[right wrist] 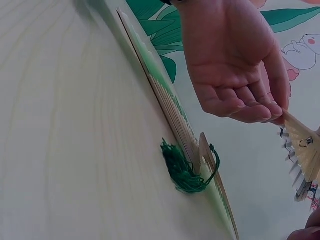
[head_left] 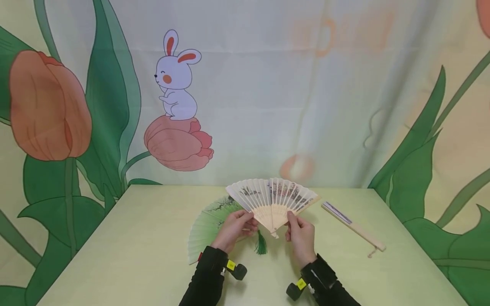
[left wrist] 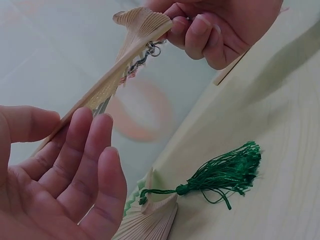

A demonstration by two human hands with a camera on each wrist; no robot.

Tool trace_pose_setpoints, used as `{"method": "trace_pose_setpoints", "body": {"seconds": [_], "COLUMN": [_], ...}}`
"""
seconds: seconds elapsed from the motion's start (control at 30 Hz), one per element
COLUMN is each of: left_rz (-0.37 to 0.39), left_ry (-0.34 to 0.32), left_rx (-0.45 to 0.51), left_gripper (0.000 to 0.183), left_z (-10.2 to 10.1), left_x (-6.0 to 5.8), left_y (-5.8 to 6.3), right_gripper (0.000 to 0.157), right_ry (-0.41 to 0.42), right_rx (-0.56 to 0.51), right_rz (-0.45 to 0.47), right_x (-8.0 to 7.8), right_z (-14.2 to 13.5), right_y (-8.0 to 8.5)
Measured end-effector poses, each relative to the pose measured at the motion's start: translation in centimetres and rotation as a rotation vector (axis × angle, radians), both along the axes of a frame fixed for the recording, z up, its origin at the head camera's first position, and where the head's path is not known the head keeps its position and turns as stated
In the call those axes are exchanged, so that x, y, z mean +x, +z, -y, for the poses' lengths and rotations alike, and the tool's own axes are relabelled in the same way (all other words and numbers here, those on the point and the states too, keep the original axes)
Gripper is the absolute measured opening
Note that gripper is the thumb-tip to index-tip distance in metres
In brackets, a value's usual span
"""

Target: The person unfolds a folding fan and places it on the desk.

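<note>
An open folding fan with pale wooden ribs and a white printed leaf is held up between both hands. My left hand pinches its left outer rib between thumb and fingers. On the other side, the thumb and fingers of my right hand pinch the right outer rib. Below my left hand, a spread green folding fan lies on the table, partly hidden by that hand. Its dark green tassel shows plainly in the left wrist view. A small metal ring hangs at the white fan's pivot.
A closed folding fan with a short cord loop lies diagonally on the table, to the right of my right hand. Behind the table hangs a cloth backdrop printed with tulips and a rabbit.
</note>
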State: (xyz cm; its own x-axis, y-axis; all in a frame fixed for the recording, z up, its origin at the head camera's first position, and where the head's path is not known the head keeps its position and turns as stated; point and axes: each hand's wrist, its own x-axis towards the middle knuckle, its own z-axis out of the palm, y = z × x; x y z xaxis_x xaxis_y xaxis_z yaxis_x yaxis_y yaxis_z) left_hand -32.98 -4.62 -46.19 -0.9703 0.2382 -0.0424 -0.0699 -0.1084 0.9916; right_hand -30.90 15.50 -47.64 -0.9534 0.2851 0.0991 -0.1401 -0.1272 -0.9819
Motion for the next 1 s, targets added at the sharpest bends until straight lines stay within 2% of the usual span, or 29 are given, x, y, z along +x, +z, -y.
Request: {"method": "trace_pose_setpoints", "body": {"seconds": [0.4, 0.87, 1.0], "left_rz": [-0.004, -0.009, -0.016], "left_ry": [0.009, 0.022, 0.03], "left_rx": [0.017, 0.015, 0.009], "left_gripper": [0.025, 0.025, 0.024], "left_z": [0.2, 0.2, 0.1], "left_x": [-0.2, -0.1, -0.1], "left_y": [-0.6, -0.5, -0.4], "right_gripper": [0.043, 0.047, 0.043], "right_ry": [-0.002, -0.04, -0.029], "right_rx": [-0.019, -0.01, -0.022], "right_rz": [0.039, -0.003, -0.014], "right_x": [-0.1, -0.2, 0.4], "right_z": [-0.1, 0.0, 0.1], "right_y": [-0.3, -0.3, 0.7]}}
